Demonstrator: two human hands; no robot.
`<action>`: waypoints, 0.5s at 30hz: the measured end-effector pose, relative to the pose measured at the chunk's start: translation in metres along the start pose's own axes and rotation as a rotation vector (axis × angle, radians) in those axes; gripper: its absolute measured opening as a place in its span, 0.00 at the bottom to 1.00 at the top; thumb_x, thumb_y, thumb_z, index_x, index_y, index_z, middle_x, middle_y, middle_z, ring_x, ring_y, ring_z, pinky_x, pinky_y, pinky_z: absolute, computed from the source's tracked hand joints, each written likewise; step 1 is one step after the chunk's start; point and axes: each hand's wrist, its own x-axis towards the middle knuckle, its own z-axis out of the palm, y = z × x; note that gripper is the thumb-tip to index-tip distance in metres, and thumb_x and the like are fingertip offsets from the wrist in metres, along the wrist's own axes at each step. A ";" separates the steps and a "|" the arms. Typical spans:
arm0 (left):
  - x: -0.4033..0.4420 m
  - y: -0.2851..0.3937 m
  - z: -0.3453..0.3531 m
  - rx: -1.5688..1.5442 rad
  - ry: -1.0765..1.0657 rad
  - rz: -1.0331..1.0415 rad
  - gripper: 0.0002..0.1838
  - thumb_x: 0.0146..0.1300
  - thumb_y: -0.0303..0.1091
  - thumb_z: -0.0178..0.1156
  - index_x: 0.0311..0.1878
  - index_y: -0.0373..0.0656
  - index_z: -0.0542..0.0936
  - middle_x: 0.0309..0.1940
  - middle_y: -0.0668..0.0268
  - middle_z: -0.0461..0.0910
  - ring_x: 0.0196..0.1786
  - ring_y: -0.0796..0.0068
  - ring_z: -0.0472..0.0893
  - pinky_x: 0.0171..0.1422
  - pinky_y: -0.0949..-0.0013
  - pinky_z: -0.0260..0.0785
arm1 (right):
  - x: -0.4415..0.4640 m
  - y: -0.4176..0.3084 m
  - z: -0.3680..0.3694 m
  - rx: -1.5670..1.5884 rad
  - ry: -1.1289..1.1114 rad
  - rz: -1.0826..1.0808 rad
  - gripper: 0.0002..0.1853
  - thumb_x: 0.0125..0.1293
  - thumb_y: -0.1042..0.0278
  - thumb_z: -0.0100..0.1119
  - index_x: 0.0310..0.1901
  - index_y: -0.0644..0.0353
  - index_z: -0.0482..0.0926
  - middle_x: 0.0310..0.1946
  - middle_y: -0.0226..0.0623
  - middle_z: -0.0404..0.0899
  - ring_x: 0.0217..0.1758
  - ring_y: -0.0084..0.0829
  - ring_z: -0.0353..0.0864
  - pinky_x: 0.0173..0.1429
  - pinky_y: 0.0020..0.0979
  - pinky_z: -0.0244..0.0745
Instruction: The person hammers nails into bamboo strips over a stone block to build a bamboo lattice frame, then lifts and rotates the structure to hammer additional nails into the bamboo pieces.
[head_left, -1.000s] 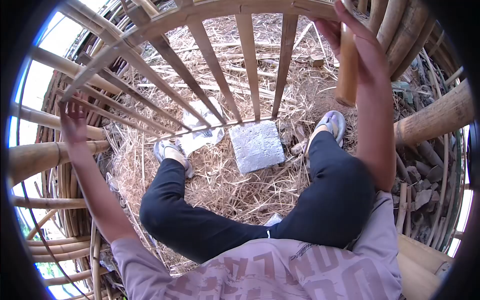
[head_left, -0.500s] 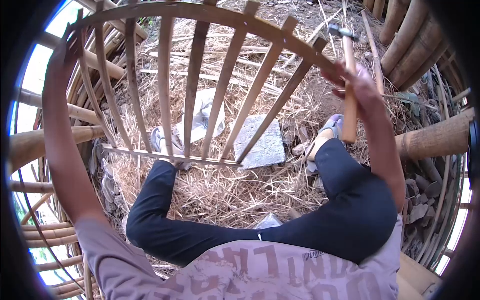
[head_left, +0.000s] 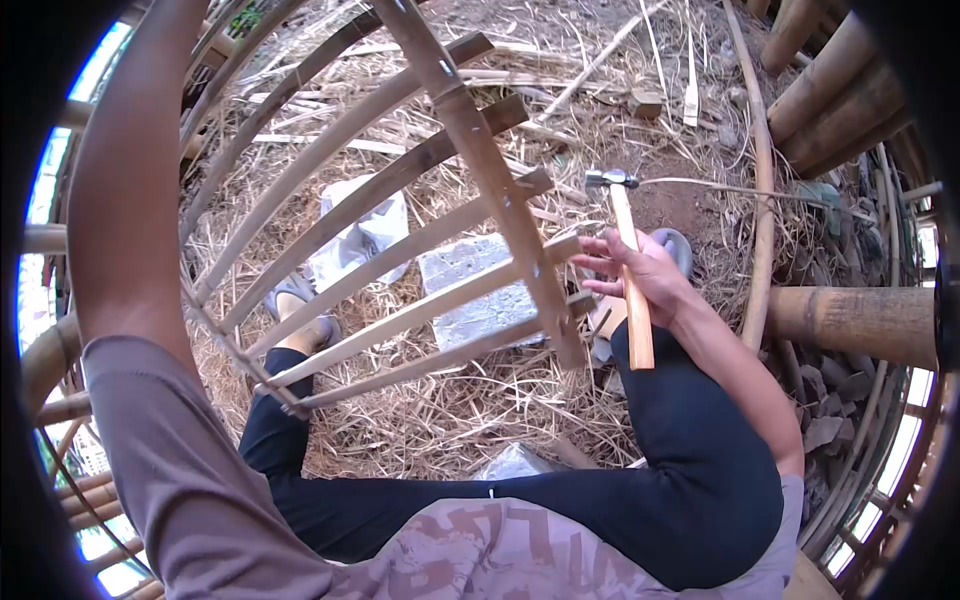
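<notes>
Bamboo frame is held tilted over the straw-covered ground, its near corner above the left leg, its slats crossing my view of a pale block and a white plastic bag. I find the right hand grasping a hammer by its handle; the fingers are extended near the slat ends, contact undetermined. Left arm extends past the upper edge; the left hand lies outside my view, so I cannot tell its grip.

The hammer is right of the frame (block beneath).
</notes>
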 end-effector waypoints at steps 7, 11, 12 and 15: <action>0.080 -0.055 0.087 0.053 -0.163 -0.087 0.18 0.75 0.54 0.62 0.49 0.48 0.83 0.37 0.70 0.81 0.29 0.82 0.74 0.26 0.76 0.67 | -0.013 -0.009 -0.010 0.121 0.137 -0.071 0.27 0.77 0.51 0.59 0.63 0.62 0.62 0.60 0.48 0.78 0.62 0.42 0.84 0.51 0.39 0.93; 0.109 -0.101 0.146 0.090 -0.256 -0.112 0.21 0.74 0.55 0.63 0.51 0.45 0.83 0.36 0.72 0.79 0.28 0.84 0.73 0.26 0.76 0.64 | -0.024 -0.009 -0.015 0.095 0.202 -0.056 0.27 0.75 0.48 0.61 0.59 0.62 0.66 0.57 0.46 0.80 0.60 0.40 0.85 0.50 0.37 0.91; 0.119 -0.108 0.160 0.097 -0.311 -0.102 0.21 0.74 0.55 0.63 0.51 0.45 0.83 0.36 0.72 0.79 0.28 0.85 0.73 0.25 0.76 0.64 | -0.023 -0.007 -0.017 0.106 0.194 -0.056 0.27 0.75 0.47 0.62 0.58 0.60 0.64 0.53 0.45 0.80 0.57 0.39 0.86 0.48 0.36 0.92; 0.141 -0.123 0.195 0.088 -0.441 -0.085 0.21 0.74 0.55 0.62 0.51 0.45 0.83 0.36 0.73 0.78 0.27 0.86 0.73 0.25 0.76 0.63 | -0.023 -0.007 -0.021 0.095 0.211 -0.016 0.25 0.75 0.47 0.62 0.56 0.58 0.64 0.51 0.44 0.80 0.53 0.36 0.87 0.47 0.35 0.92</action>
